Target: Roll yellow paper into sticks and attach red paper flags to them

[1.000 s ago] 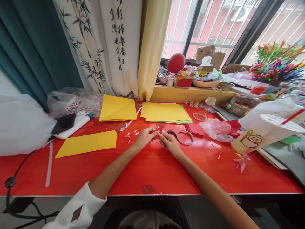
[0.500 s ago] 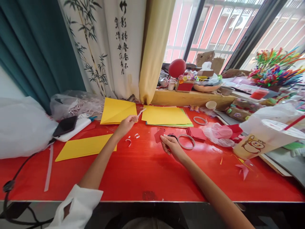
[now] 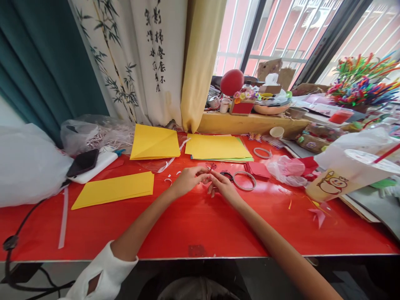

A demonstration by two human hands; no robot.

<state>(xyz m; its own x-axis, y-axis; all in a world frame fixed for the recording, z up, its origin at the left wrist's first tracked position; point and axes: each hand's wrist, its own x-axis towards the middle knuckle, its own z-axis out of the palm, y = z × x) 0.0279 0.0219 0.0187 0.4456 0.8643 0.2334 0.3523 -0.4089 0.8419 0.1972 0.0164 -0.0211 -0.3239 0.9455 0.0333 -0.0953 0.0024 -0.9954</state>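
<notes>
Over the red table, my left hand (image 3: 189, 180) and my right hand (image 3: 224, 187) meet fingertip to fingertip. Both pinch a small piece of red paper (image 3: 212, 167), seen nearly edge-on and partly hidden by the fingers. Just beyond my right hand lie a roll of tape (image 3: 244, 181) and a dark ring-shaped item (image 3: 226, 175) that I cannot make out fully. A whitish curled strip (image 3: 166, 165) rests past my left hand, with small white scraps (image 3: 168, 180) nearby.
Yellow sheets (image 3: 112, 190) lie at left, with a folded yellow sheet (image 3: 155, 142) and a yellow stack (image 3: 215, 146) behind. Red paper (image 3: 258, 170), a pink plastic bag (image 3: 289, 171) and a drink cup (image 3: 350, 179) stand right. A phone (image 3: 83, 163) is at left.
My left hand has let go of the whitish strip, which now lies on the table, and moved right to the red paper. My right hand stays near its place.
</notes>
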